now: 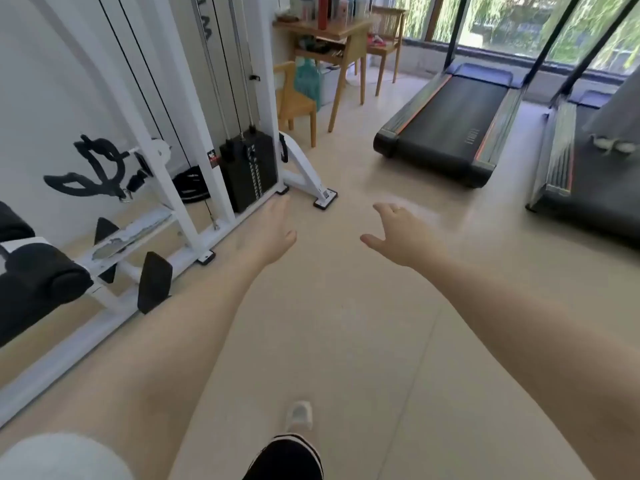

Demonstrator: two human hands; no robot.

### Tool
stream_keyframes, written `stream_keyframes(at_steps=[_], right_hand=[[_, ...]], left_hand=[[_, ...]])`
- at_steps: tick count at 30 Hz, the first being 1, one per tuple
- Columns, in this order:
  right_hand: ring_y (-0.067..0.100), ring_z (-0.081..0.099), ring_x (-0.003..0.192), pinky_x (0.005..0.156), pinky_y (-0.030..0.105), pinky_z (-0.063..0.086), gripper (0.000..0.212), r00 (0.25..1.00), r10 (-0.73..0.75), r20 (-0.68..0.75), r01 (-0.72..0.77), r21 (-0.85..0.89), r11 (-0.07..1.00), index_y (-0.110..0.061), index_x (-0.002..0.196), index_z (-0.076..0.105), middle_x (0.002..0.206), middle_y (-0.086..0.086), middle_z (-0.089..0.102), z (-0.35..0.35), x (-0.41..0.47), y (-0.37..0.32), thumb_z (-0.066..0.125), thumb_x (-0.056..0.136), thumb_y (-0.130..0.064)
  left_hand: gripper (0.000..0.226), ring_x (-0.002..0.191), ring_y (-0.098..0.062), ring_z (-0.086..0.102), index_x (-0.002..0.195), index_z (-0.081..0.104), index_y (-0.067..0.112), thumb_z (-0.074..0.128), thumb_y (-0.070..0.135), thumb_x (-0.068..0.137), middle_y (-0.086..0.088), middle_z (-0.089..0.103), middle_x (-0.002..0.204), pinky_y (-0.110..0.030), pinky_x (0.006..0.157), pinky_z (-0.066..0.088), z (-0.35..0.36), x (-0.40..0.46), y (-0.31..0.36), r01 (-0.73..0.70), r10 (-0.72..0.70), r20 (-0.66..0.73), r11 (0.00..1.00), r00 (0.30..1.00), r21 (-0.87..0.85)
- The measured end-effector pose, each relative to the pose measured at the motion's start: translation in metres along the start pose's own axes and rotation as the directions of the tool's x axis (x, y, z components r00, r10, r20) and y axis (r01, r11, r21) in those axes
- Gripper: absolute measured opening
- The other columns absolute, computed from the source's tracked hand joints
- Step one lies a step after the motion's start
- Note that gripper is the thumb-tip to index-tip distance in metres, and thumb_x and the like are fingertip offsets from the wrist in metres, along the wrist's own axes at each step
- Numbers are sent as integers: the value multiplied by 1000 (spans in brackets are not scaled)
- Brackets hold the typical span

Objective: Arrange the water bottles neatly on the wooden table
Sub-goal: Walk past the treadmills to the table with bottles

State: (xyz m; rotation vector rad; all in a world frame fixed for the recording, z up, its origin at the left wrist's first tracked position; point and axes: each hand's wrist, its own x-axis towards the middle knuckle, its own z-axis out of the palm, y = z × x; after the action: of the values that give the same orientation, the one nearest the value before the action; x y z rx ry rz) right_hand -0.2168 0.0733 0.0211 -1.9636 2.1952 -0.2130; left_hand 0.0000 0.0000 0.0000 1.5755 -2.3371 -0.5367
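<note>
A small wooden table (349, 32) stands far off at the top of the view, against the wall. Several water bottles crowd its top, among them a red bottle (322, 12) and a pink one (343, 10); their upper parts are cut off by the frame. My left hand (272, 233) and my right hand (403, 237) are stretched out in front of me over the beige floor, well short of the table. Both hands hold nothing and their fingers are apart.
A white cable machine (194, 140) with a black weight stack (249, 168) lines the left side. Two treadmills (450, 123) lie to the right by the windows. Wooden chairs (298, 102) stand beside and behind the table. My foot (298, 417) is on the floor below.
</note>
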Motion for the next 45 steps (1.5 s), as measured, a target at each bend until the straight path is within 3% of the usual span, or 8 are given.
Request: stream_keyframes(at_steps=[7, 13, 18, 22, 26, 30, 37, 45], right_hand=[[31, 46, 126, 98, 38, 40, 59, 977, 107, 187, -116, 39, 992, -5, 138, 34, 139, 15, 47, 44, 86, 38, 52, 91, -36], [31, 46, 124, 100, 40, 39, 56, 973, 162, 166, -177, 75, 981, -8, 137, 36, 135, 13, 49, 26, 226, 63, 52, 91, -35], [30, 48, 122, 95, 37, 40, 54, 964, 235, 127, -249, 105, 963, -8, 138, 34, 136, 12, 50, -6, 335, 91, 49, 93, -34], [31, 47, 124, 94, 37, 40, 54, 971, 231, 68, -238, 115, 964, -8, 139, 32, 137, 13, 48, -42, 416, 121, 49, 93, -32], [30, 49, 120, 90, 39, 44, 53, 973, 228, 15, -229, 77, 970, -11, 137, 34, 132, 11, 52, -67, 504, 174, 50, 91, -35], [32, 51, 117, 92, 44, 47, 52, 971, 238, -6, -237, 69, 969, -9, 132, 38, 128, 12, 54, -77, 599, 237, 55, 88, -32], [31, 52, 115, 92, 43, 46, 46, 975, 211, 71, -216, 82, 973, -8, 125, 46, 124, 12, 57, -116, 784, 345, 59, 87, -30], [28, 52, 116, 88, 35, 43, 50, 987, 99, 130, -124, 198, 972, -12, 131, 42, 128, 9, 56, -136, 995, 395, 57, 88, -34]], left_hand=[[57, 118, -31, 50, 141, 25, 12, 48, 20, 89, -9, 43, 140, -45, 93, 46, 49, 75, -41, 188, -175, 121, 977, 977, -99], [56, 112, -29, 52, 141, 25, 14, 46, 20, 90, -8, 48, 133, -41, 92, 47, 34, 230, -47, 189, -172, 125, 972, 977, -140], [45, 101, -31, 56, 132, 36, 7, 45, 14, 88, -6, 49, 101, -41, 81, 46, 9, 362, -29, 96, -87, 182, 995, 979, -39], [46, 107, -28, 54, 137, 34, 8, 43, 15, 91, -12, 54, 125, -34, 81, 43, 11, 462, 0, 72, -50, 197, 992, 979, -105], [43, 89, -19, 50, 134, 37, 13, 42, 18, 92, -2, 54, 110, -28, 63, 42, 33, 560, 32, 102, -29, 237, 948, 971, -302], [45, 90, -19, 51, 135, 38, 13, 45, 19, 91, 2, 51, 108, -29, 75, 39, 62, 670, 60, 84, -13, 214, 942, 977, -326], [46, 97, -18, 50, 135, 37, 15, 47, 22, 91, -5, 52, 124, -30, 78, 43, 89, 861, 99, 60, 8, 273, 969, 962, -239], [42, 97, -18, 54, 133, 40, 15, 49, 22, 92, -1, 54, 117, -22, 62, 40, 85, 1055, 113, 155, -91, 180, 910, 979, -385]])
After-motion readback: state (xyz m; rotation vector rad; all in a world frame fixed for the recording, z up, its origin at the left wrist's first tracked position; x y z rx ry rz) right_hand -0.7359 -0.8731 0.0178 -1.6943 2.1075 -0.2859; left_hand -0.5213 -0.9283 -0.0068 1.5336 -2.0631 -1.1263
